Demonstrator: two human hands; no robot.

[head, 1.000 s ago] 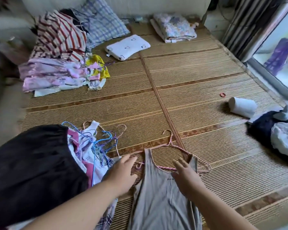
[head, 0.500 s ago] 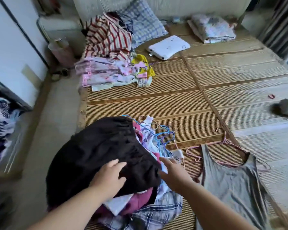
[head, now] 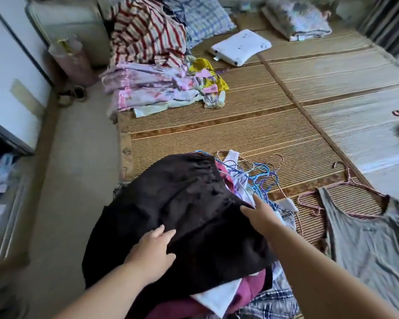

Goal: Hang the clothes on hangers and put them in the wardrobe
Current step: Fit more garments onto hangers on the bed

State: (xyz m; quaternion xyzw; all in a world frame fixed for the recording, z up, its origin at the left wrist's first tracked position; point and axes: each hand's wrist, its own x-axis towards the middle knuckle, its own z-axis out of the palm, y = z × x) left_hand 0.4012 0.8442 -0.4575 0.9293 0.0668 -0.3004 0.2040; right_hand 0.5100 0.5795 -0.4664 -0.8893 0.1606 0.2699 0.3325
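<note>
Woven straw mat (head: 251,125): it covers the bed, tan with brown bands, and all the clothes lie on it.
Black garment: a large black cloth garment (head: 182,203) lies on top of a pile at the near left edge of the mat.
Left hand: the left hand (head: 153,248) lies flat on the near side of the black garment, fingers spread a little, palm down; it grips nothing that I can see.
Right hand: the right hand (head: 262,215) rests at the right edge of the black garment, fingers stretched out toward the hangers; whether the fingertips hold anything, I cannot tell.
Under the pile: magenta cloth (head: 251,286), a white piece (head: 219,298) and a blue checked cloth (head: 270,300) show below the black garment.
Loose hangers: a bundle of thin blue and purple wire hangers (head: 260,178) lies just beyond the right hand, partly under the pile.
Grey top: a grey sleeveless top (head: 366,238) lies flat at the right, on a pink wire hanger (head: 352,184) whose hook points away.
Far pile: a red-and-white striped cloth (head: 148,35) and pink folded clothes (head: 148,88) lie at the far left corner.
Wardrobe: an open white wardrobe (head: 7,72) stands at the left, across the floor from the bed.
</note>
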